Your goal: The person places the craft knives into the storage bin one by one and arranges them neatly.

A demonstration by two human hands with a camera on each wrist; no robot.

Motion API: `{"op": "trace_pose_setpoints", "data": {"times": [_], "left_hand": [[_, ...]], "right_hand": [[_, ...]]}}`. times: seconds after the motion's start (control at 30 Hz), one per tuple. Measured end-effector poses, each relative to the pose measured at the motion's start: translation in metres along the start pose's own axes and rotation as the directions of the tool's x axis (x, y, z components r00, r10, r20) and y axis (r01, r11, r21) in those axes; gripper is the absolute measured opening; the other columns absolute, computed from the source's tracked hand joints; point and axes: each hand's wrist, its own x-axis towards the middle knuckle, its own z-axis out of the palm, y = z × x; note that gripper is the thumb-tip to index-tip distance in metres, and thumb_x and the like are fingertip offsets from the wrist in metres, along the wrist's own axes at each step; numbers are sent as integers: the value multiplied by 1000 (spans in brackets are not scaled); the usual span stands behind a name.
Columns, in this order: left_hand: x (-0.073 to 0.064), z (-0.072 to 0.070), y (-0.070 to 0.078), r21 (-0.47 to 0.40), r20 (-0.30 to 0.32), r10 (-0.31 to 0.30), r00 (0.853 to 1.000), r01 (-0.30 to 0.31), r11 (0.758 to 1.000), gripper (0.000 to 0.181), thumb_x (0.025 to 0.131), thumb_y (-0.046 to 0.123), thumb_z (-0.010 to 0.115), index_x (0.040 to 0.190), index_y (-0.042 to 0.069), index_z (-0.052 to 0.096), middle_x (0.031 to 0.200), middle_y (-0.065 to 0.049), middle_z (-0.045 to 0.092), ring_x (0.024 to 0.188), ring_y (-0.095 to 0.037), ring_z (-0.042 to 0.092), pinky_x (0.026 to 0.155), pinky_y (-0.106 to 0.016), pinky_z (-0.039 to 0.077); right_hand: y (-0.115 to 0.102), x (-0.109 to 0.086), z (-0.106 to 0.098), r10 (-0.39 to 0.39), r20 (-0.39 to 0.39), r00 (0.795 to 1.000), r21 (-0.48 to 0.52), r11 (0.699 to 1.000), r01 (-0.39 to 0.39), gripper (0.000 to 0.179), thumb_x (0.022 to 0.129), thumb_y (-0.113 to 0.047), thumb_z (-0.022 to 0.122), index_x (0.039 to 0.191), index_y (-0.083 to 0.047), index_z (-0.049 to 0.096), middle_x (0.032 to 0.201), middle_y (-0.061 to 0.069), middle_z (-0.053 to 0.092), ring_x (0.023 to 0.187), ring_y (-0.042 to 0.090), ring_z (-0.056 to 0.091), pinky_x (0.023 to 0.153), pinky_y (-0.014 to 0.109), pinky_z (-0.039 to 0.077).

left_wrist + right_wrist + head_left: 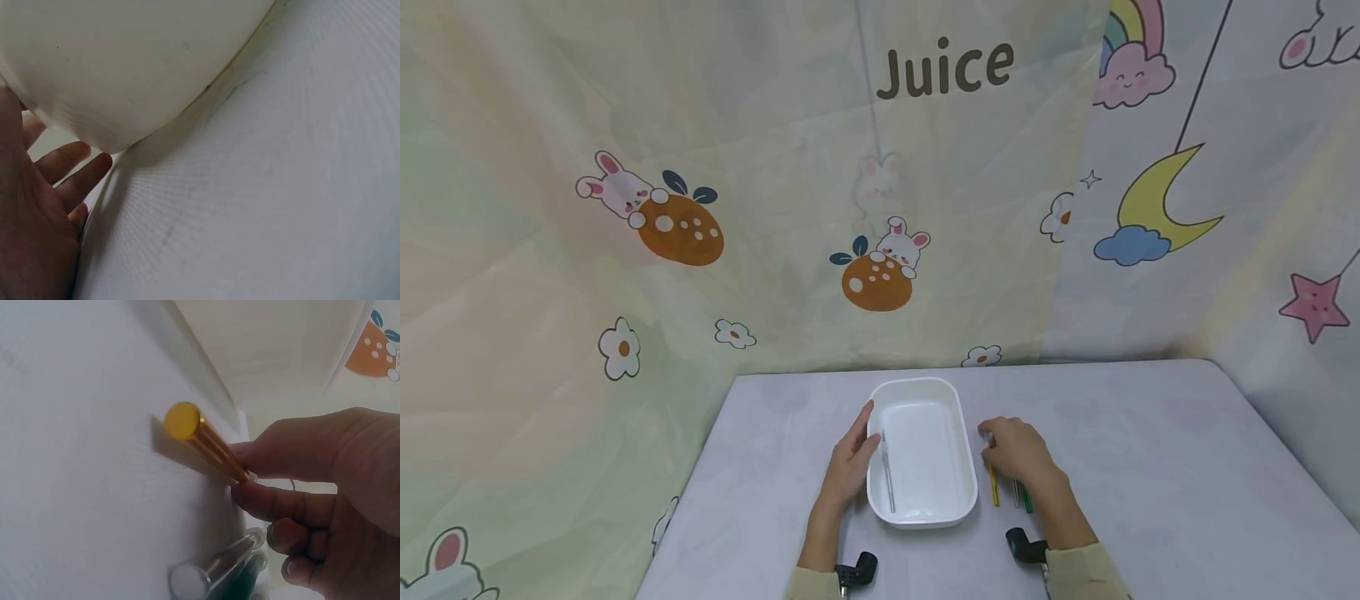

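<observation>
A white tray (925, 454) stands on the table, with a slim silvery pen-like stick (888, 475) lying along its left side. My left hand (848, 462) rests against the tray's left wall, the thumb at the rim; the left wrist view shows its fingers (87, 178) loosely spread by the outer wall. To the right of the tray, my right hand (1021, 452) pinches a gold pen-like stick (209, 447) between thumb and index finger, near its far end. Below that hand lie a silver stick (215, 565) and a green stick (240, 581), side by side.
A pale cloth covers the table (1150, 467), whose back edge meets a patterned curtain (790, 208). Each wrist wears a black device, one on the left (857, 570) and one on the right (1026, 547).
</observation>
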Motion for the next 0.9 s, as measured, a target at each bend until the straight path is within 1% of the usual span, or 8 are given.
{"op": "trace_pose_setpoints", "data": {"times": [0.1, 0.3, 0.37, 0.53, 0.6, 0.77, 0.9], "left_hand": [[0, 0, -1, -1, -4, -4, 1000, 4, 1000, 54, 108, 23, 54, 159, 37, 41, 166, 12, 38, 156, -18, 35, 128, -49, 29], [1, 1, -2, -2, -8, -1, 1000, 1, 1000, 54, 108, 23, 55, 158, 38, 42, 165, 12, 39, 156, -18, 35, 128, -49, 28], [1, 1, -2, -5, -9, -1, 1000, 1, 1000, 54, 108, 23, 55, 159, 38, 42, 166, 12, 38, 156, -18, 35, 128, -49, 28], [1, 0, -1, -1, -4, -1, 1000, 1, 1000, 55, 108, 23, 54, 160, 37, 40, 166, 11, 38, 155, -19, 36, 127, -49, 30], [1, 0, -1, -1, 2, -6, 1000, 6, 1000, 55, 109, 24, 54, 160, 38, 40, 166, 12, 37, 155, -17, 36, 127, -47, 30], [1, 0, -2, -12, 13, -6, 1000, 6, 1000, 55, 109, 23, 53, 160, 38, 39, 166, 13, 36, 156, -15, 34, 127, -45, 30], [1, 0, -1, -10, 8, 3, 1000, -3, 1000, 55, 109, 23, 53, 161, 35, 39, 167, 10, 36, 156, -19, 34, 127, -47, 30]], "right_hand": [[1, 1, 2, 6, 6, 1000, -5, 1000, -6, 42, 83, -8, 77, 125, -1, 74, 87, 7, 74, 73, 20, 61, 72, 45, 61], [0, 0, 2, 7, 11, 1000, 15, 1000, -8, 41, 83, -7, 76, 125, -2, 74, 93, 9, 76, 77, 20, 64, 75, 47, 62], [0, -1, 1, 7, 10, 1000, 34, 999, -7, 41, 83, -6, 75, 124, -2, 74, 95, 11, 76, 77, 20, 65, 73, 46, 62], [-1, -2, 1, 20, 6, 1000, 101, 995, -20, 42, 84, -3, 71, 125, -3, 74, 100, 14, 76, 73, 20, 64, 63, 37, 59], [0, -2, 1, 28, 3, 1000, 117, 993, -28, 42, 84, -3, 70, 126, -3, 73, 101, 15, 76, 73, 19, 64, 60, 35, 58], [1, 1, 1, 43, -9, 999, 127, 991, -42, 43, 85, -3, 69, 129, -5, 73, 97, 14, 77, 70, 19, 63, 58, 33, 56], [0, 1, 0, 42, -27, 999, 132, 990, -38, 44, 87, -4, 69, 131, -5, 71, 92, 12, 76, 66, 17, 61, 55, 31, 55]]}}
